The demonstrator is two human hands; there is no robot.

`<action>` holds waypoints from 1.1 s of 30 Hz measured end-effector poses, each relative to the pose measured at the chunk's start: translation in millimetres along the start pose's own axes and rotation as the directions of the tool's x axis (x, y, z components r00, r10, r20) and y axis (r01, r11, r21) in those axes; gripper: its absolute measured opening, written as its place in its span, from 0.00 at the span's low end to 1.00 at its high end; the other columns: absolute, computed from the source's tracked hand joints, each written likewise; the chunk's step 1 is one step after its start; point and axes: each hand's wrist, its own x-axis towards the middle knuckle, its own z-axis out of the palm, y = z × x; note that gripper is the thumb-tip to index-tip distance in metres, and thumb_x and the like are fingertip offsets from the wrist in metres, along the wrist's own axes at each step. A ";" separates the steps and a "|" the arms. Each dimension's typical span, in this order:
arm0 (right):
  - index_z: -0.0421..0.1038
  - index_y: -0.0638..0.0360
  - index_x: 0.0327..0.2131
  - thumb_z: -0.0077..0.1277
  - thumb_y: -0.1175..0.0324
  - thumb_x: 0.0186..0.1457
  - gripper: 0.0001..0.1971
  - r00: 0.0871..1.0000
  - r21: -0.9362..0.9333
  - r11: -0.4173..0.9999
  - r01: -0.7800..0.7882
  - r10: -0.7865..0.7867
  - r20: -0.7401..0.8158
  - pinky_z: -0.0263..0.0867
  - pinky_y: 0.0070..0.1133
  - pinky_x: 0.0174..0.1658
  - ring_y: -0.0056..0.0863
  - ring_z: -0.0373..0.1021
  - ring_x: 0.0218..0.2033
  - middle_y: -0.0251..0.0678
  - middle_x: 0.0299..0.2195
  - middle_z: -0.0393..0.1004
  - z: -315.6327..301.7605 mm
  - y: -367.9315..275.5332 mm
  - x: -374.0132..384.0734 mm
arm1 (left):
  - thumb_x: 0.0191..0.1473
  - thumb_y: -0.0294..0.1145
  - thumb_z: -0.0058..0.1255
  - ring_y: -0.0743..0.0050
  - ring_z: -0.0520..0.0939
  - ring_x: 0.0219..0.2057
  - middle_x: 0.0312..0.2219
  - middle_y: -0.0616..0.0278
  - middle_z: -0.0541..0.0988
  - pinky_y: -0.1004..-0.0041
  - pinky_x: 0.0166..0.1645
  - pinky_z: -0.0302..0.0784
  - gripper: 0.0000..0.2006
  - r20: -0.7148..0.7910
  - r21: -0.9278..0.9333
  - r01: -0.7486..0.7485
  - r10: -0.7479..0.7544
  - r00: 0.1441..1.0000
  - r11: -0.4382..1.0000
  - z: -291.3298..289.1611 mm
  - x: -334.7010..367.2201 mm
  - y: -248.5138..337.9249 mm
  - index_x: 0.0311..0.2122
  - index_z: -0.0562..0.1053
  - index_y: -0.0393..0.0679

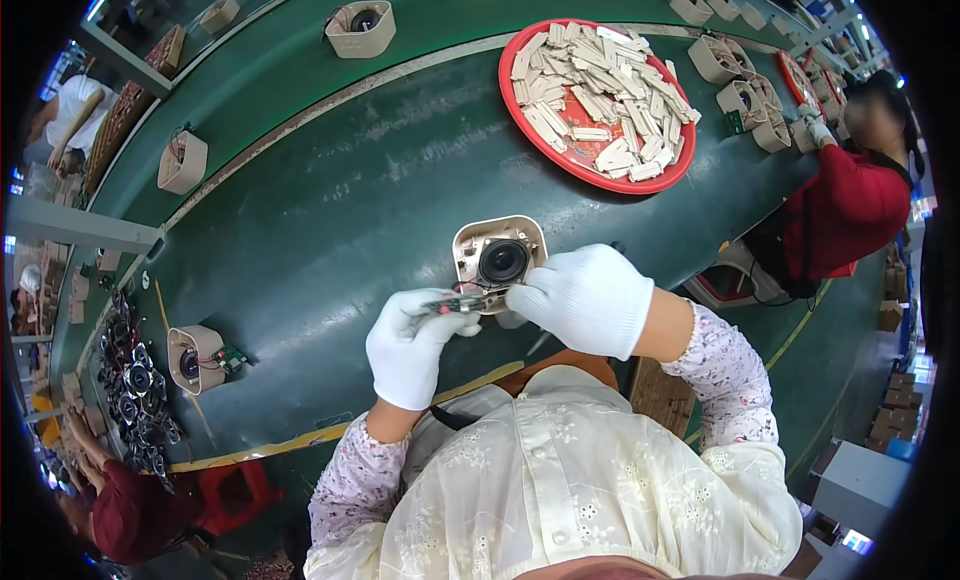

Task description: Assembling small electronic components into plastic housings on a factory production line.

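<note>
White gloves cover both my hands. My left hand pinches a small circuit board with parts on it, just in front of an open cream speaker housing. Inside that housing sits a round black speaker, and a red wire shows beside it. My right hand is closed at the housing's near right edge, its fingertips by the board's right end. What those fingertips grip is too small and covered to make out. A thin grey pointed thing shows below the right hand.
A red tray heaped with white strip-shaped parts stands far right. Another housing with a green board lies left, near piled black speakers. Further housings sit on the far belt. Co-workers in red sit right and lower left.
</note>
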 end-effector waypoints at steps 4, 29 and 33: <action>0.74 0.58 0.29 0.59 0.49 0.48 0.20 0.994 0.163 0.982 -0.099 0.090 0.065 0.71 0.31 0.32 0.40 0.76 0.29 0.40 0.25 0.75 -13.6 0.8 2.2 | 0.44 0.22 0.65 0.63 0.84 0.31 0.32 0.56 0.82 0.71 0.36 0.79 0.10 0.342 0.623 -0.512 0.384 0.858 0.591 4.9 18.8 25.6 0.33 0.76 0.39; 0.75 0.53 0.28 0.54 0.70 0.48 0.02 0.994 0.017 0.996 -0.092 0.093 -0.051 0.74 0.24 0.34 0.31 0.73 0.38 0.33 0.33 0.72 20.1 4.8 2.2 | 0.48 0.28 0.59 0.58 0.80 0.36 0.38 0.59 0.77 0.66 0.43 0.77 0.25 0.648 0.707 -0.620 0.042 0.761 0.340 10.3 33.2 34.6 0.54 0.70 0.44; 0.75 0.53 0.28 0.53 0.69 0.49 0.02 0.998 0.032 0.999 0.034 -0.032 -0.055 0.74 0.24 0.34 0.29 0.73 0.38 0.31 0.33 0.71 23.3 9.9 1.7 | 0.44 0.20 0.64 0.69 0.79 0.37 0.38 0.59 0.77 0.70 0.41 0.78 0.36 0.463 0.615 -0.251 -0.085 0.882 0.748 8.6 31.4 25.1 0.60 0.64 0.42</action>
